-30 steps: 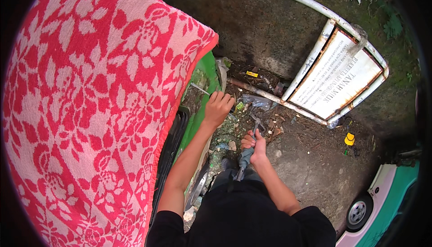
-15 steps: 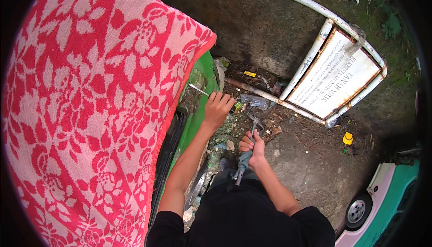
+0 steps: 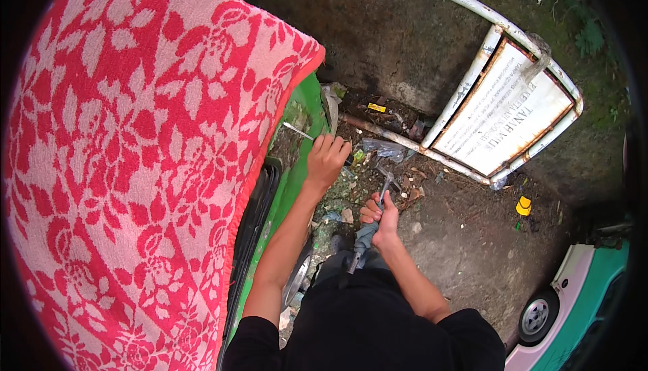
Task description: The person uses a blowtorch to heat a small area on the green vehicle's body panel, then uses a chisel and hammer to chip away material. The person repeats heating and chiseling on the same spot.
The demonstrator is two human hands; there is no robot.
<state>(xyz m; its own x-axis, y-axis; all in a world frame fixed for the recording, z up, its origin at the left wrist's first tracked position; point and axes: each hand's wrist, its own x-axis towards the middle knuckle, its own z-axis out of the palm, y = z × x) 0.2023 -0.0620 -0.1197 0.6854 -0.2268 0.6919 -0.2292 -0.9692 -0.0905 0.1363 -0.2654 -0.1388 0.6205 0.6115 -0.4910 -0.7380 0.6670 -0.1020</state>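
My left hand (image 3: pixel 329 160) is closed around a screwdriver (image 3: pixel 298 130); its bare metal shaft points up and left over a worn, greyish patch on a green car body (image 3: pixel 312 99). From this view I cannot tell whether the tip touches the metal. Most of the screwdriver's handle is hidden by my fingers. To the right and a little lower, my right hand (image 3: pixel 383 222) grips a hammer (image 3: pixel 387 178) by its handle, which has grey-blue wrapping. The hammer's metal head sticks out beyond my thumb, apart from the screwdriver.
A red and pink floral towel or blanket (image 3: pixel 148 135) covers much of the car. A white, rusty framed sign (image 3: pixel 509 108) lies against the dark wall. Rubble and plastic scraps (image 3: pixel 385 148) litter the ground. Another car's wheel (image 3: pixel 538 317) stands at lower right.
The hammer head has shifted slightly right and its handle end has tipped a little left. The left hand and screwdriver stay nearly in place.
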